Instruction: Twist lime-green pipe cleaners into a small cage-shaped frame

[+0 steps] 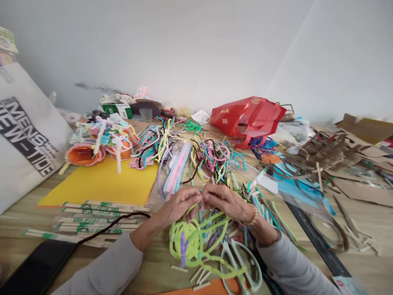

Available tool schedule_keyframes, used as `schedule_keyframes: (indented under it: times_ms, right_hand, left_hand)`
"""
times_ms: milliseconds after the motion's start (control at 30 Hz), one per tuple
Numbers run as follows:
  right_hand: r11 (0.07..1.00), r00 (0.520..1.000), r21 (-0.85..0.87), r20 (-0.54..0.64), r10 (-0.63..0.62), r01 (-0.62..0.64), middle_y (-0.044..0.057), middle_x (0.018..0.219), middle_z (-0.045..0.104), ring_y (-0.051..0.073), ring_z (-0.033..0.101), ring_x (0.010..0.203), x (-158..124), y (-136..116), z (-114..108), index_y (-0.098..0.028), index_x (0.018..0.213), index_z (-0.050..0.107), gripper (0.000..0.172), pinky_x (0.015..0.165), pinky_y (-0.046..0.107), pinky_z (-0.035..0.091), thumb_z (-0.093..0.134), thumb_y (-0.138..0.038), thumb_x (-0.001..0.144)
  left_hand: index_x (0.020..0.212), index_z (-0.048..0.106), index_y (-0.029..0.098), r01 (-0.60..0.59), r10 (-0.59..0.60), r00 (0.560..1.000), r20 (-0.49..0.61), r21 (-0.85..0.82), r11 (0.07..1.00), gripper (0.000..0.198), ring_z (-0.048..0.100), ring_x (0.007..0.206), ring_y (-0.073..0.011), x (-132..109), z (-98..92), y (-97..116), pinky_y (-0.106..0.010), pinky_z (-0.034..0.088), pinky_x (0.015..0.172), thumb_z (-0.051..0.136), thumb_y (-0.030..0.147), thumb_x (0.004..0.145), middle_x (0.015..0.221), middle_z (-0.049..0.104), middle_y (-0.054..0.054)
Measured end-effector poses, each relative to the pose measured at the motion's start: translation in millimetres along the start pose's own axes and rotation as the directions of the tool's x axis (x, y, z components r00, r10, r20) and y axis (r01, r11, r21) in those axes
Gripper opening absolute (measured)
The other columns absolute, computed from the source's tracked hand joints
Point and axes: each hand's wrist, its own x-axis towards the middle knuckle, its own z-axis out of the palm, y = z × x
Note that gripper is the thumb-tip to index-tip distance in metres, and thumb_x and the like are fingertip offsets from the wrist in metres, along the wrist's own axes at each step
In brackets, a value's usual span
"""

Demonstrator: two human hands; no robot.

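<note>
Close together in the middle, my left hand [183, 203] and my right hand [226, 201] meet at the fingertips, both pinched closed. A yellow-green pipe cleaner runs up into their fingers; its exact end is hidden. Just below hangs a rounded, looped piece of yellow-green pipe cleaners [186, 241], with a purple pipe cleaner [183, 249] standing out on its front. Loose yellow-green strands trail right from it. Beneath them, a pair of scissors [241, 262] with pale handles lies partly covered, below my right hand.
Bundles of coloured pipe cleaners [215, 157] lie ahead. Left are a yellow sheet [104, 184], wrapped chopsticks [92, 221], a black phone [39, 266] and a white bag [27, 135]. A red bag [236, 114] stands behind; brown cardboard scraps [325, 151] crowd the right.
</note>
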Motion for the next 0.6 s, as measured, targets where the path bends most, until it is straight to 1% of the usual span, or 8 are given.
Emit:
schedule_keyframes:
  times_ms: [100, 167, 267, 333, 433, 500, 600]
  right_hand:
    - [0.997, 0.996, 0.071, 0.080, -0.049, 0.044, -0.001, 0.069, 0.052, 0.009, 0.044, 0.060, -1, 2, -6, -0.013, 0.081, 0.059, 0.036, 0.057, 0.020, 0.036, 0.043, -0.042, 0.094]
    - [0.997, 0.996, 0.072, 0.082, -0.035, 0.029, 0.000, 0.069, 0.053, 0.009, 0.045, 0.061, -1, 2, -9, -0.012, 0.081, 0.060, 0.035, 0.057, 0.020, 0.036, 0.044, -0.041, 0.093]
    - [0.999, 1.000, 0.046, 0.025, -0.010, 0.009, 0.000, 0.068, 0.054, 0.010, 0.047, 0.060, -2, 1, -10, -0.013, 0.077, 0.059, 0.033, 0.056, 0.021, 0.037, 0.044, -0.038, 0.093]
    - [0.999, 1.000, 0.031, -0.017, -0.011, 0.012, 0.000, 0.068, 0.055, 0.010, 0.048, 0.061, -2, 0, -10, -0.013, 0.075, 0.058, 0.032, 0.056, 0.021, 0.037, 0.044, -0.035, 0.093]
    - [1.000, 0.999, -0.006, -0.040, -0.018, 0.018, 0.001, 0.068, 0.055, 0.011, 0.048, 0.061, -2, -3, -10, -0.014, 0.074, 0.059, 0.031, 0.056, 0.022, 0.038, 0.044, -0.033, 0.092]
    - [1.000, 0.999, -0.022, -0.033, -0.009, 0.009, 0.001, 0.068, 0.055, 0.011, 0.048, 0.061, -2, -4, -11, -0.015, 0.072, 0.058, 0.031, 0.055, 0.022, 0.038, 0.044, -0.034, 0.092]
    - [0.999, 0.999, -0.031, -0.033, 0.014, -0.015, 0.001, 0.067, 0.054, 0.011, 0.046, 0.061, -3, -6, -11, -0.016, 0.070, 0.056, 0.031, 0.054, 0.022, 0.038, 0.043, -0.035, 0.091]
  left_hand:
    - [0.083, 0.058, 0.014, 0.081, -0.071, 0.993, 0.098, -0.100, 0.992, 0.032, 0.042, 0.033, -0.0062, 1, -3.7, 0, -0.017, 0.035, 0.037, 0.053, 0.045, 0.085, 0.046, 0.050, 0.006]
    - [0.084, 0.061, 0.012, 0.095, -0.085, 0.990, 0.110, -0.089, 0.992, 0.033, 0.045, 0.037, -0.0066, 1, -6.0, 1, -0.017, 0.035, 0.040, 0.055, 0.045, 0.084, 0.048, 0.054, 0.004]
    - [0.085, 0.065, 0.011, 0.055, -0.055, 0.997, 0.056, -0.006, 0.998, 0.028, 0.054, 0.051, -0.0095, 1, -8.7, 2, -0.018, 0.038, 0.049, 0.062, 0.038, 0.080, 0.061, 0.064, -0.002]
    - [0.086, 0.067, 0.011, 0.034, -0.035, 0.998, 0.043, 0.028, 0.999, 0.025, 0.058, 0.060, -0.0122, 1, -9.9, 2, -0.020, 0.041, 0.057, 0.064, 0.034, 0.078, 0.069, 0.068, -0.004]
    - [0.085, 0.069, 0.011, 0.022, -0.024, 0.999, 0.040, 0.048, 0.999, 0.025, 0.058, 0.063, -0.0139, 3, -11.6, 1, -0.023, 0.043, 0.063, 0.065, 0.034, 0.077, 0.068, 0.068, -0.004]
    - [0.083, 0.070, 0.011, 0.011, -0.017, 0.998, 0.061, 0.086, 0.996, 0.026, 0.058, 0.065, -0.0146, 3, -13.4, 1, -0.024, 0.043, 0.065, 0.065, 0.035, 0.076, 0.068, 0.068, -0.004]
    - [0.081, 0.071, 0.012, -0.020, -0.001, 0.991, 0.131, 0.162, 0.987, 0.027, 0.058, 0.071, -0.0162, 4, -16.6, 1, -0.024, 0.043, 0.068, 0.065, 0.038, 0.076, 0.075, 0.068, -0.004]
